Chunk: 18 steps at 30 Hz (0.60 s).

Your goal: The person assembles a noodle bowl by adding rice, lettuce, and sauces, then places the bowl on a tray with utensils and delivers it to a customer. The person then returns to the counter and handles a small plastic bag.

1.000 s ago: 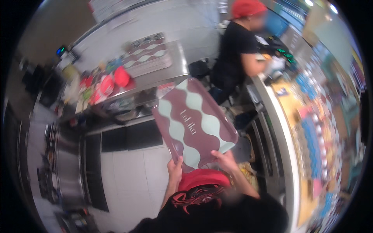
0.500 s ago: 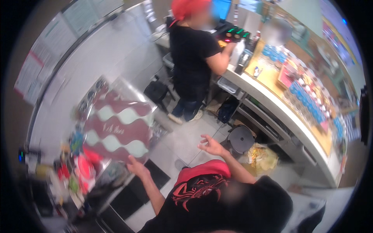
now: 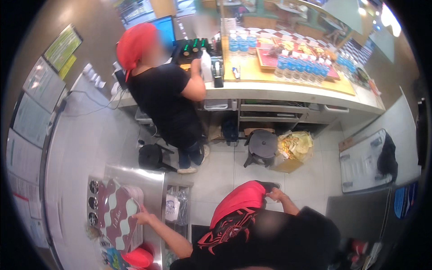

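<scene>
At the lower left, a stack of maroon placemats (image 3: 116, 213) with pale green wavy bands lies on a metal counter (image 3: 155, 180). My left hand (image 3: 143, 217) reaches to its near right edge, thumb and fingers apart, fingertips touching the sheets. My right hand (image 3: 275, 195) is beside the red apron (image 3: 238, 202) at my waist, fingers curled in; whatever they hold, if anything, is hidden. A red plastic object (image 3: 138, 257) lies by the stack's lower end, next to my left forearm.
A co-worker (image 3: 162, 99) in a red head covering stands at the long counter (image 3: 279, 92), beside a white bottle (image 3: 206, 67). Several water bottles (image 3: 299, 69) and trays of food stand on it. Black stools (image 3: 262, 146) and an open bag (image 3: 294, 146) are on the floor.
The view has swung round, so the long counter lies across the top. My right hand has drawn in to my waist and its fingers have curled. My left hand stays at the placemats' edge.
</scene>
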Available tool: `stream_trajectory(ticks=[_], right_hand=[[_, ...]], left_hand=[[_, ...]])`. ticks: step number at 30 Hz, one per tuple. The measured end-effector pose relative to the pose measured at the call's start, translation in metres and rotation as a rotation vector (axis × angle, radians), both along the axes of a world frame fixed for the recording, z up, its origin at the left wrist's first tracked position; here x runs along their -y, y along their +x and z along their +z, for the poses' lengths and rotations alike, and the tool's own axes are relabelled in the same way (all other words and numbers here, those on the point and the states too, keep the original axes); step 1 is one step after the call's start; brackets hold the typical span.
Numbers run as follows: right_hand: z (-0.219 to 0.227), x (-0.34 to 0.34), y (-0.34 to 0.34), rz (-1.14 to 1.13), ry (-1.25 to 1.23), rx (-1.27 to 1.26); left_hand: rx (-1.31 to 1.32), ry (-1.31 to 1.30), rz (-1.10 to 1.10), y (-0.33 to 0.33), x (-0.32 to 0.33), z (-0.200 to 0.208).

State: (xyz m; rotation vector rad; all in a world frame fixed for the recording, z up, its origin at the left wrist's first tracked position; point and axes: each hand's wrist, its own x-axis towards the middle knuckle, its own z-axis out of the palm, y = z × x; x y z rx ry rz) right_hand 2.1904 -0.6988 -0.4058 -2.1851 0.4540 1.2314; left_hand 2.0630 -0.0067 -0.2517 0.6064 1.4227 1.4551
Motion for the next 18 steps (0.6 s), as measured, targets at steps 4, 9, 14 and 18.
stream_trajectory(ticks=[4, 9, 14, 18], right_hand=[[-0.014, 0.014, -0.041, -0.408, 0.117, -0.107], [-0.014, 0.028, -0.054, -0.588, 0.145, -0.142], [-0.016, 0.072, -0.043, -0.547, 0.131, -0.205], [-0.019, 0.116, -0.005, -0.559, 0.166, -0.168]], left_hand=[[-0.012, -0.120, -0.359, 0.027, -0.004, -0.002], [-0.212, -0.237, -0.662, 0.000, -0.038, 0.006], [-0.352, -0.249, -0.675, 0.006, -0.063, -0.001], [-0.209, -0.120, -0.776, 0.005, -0.018, -0.030]])
